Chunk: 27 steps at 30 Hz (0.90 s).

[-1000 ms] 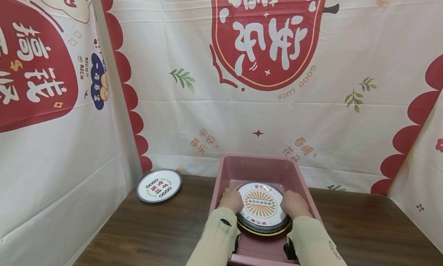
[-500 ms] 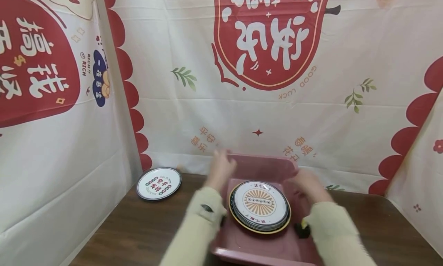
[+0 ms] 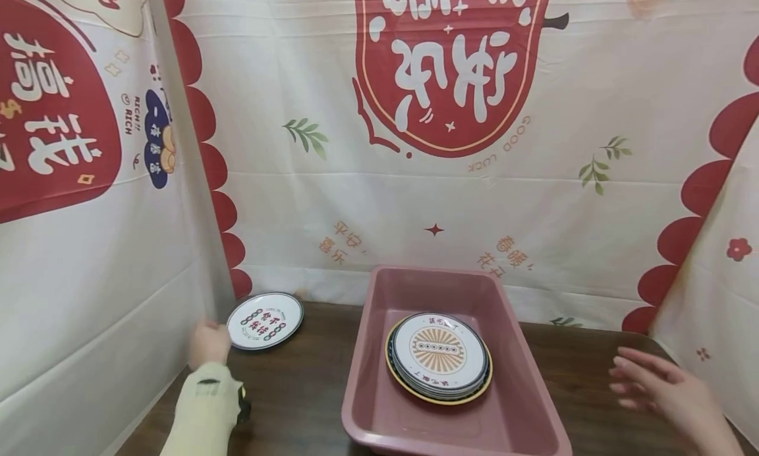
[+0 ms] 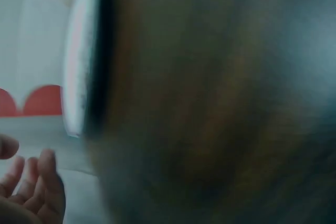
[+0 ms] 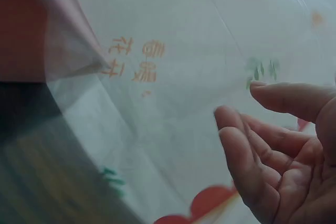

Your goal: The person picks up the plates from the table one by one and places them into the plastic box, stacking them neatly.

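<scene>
My left hand [image 3: 209,344] is at the left side of the table, close to the left edge of a single white plate [image 3: 265,321] with a dark rim and red lettering. In the left wrist view its fingers are loosely bent, apart from the plate [image 4: 80,59], with nothing between them. My right hand [image 3: 667,390] hovers at the right, palm inward, fingers relaxed and holding nothing, as the right wrist view also shows. Between the hands stands a pink plastic bin [image 3: 364,377]. Inside it lies a stack of plates [image 3: 439,350], a sunburst-patterned white one on top and a yellow-rimmed one lower down.
The dark wooden table [image 3: 296,390] runs under the bin and plate. A printed cloth [image 3: 332,199] hangs behind the table, and more cloth [image 3: 118,271] closes the left and right sides.
Both hands have left the plate stack in the bin. The left has moved far left toward the single plate; the right has moved out to the right of the bin.
</scene>
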{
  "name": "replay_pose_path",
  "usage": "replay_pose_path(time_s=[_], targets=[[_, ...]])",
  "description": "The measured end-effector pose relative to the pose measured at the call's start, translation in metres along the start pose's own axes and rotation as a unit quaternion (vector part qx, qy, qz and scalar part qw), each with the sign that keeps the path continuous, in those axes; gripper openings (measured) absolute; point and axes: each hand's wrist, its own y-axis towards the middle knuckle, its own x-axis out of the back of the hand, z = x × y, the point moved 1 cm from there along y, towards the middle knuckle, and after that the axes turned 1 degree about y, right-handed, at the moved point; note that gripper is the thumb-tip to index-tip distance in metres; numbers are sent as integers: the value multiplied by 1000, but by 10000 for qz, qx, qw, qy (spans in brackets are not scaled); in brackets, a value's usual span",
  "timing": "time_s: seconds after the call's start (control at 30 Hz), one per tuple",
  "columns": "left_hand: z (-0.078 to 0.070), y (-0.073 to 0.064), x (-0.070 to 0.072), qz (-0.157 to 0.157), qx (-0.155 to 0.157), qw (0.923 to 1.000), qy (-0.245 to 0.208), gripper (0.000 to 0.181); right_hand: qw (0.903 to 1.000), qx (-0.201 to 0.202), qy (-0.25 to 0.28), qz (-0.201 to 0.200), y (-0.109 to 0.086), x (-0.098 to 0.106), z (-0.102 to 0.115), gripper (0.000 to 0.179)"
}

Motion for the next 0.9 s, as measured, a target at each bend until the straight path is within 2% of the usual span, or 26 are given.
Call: replay_pose_path(time_s=[0.07,0.17,0.23,0.4,0.53,0.7,0.83,0.9], targets=[[20,1,-8,221,312,9992,-151,38,9988,-283,389,-126,-4,1,-17,4],[34,2,-21,746,523,9931,-732,50,9930,-661,901,-379,-8,-1,-33,9],[39,3,-29,1062,536,9866,-1121,58,9883,-820,1186,-501,-10,-3,-37,10],[47,7,-41,1586,450,9676,-1911,69,9833,-707,1563,-608,-13,-5,-40,11],[46,9,-43,1622,506,9573,-2341,67,9810,-487,1745,-701,-16,-6,-38,11],[47,11,-44,1435,660,9556,-2487,60,9789,-318,1902,-671,-19,-7,-38,7],[44,9,-45,1438,652,9536,-2562,61,9781,-247,1961,-659,-21,-8,-36,7],[40,7,-46,1411,778,9493,-2700,60,9780,-211,1981,-611,-22,-8,-34,8]])
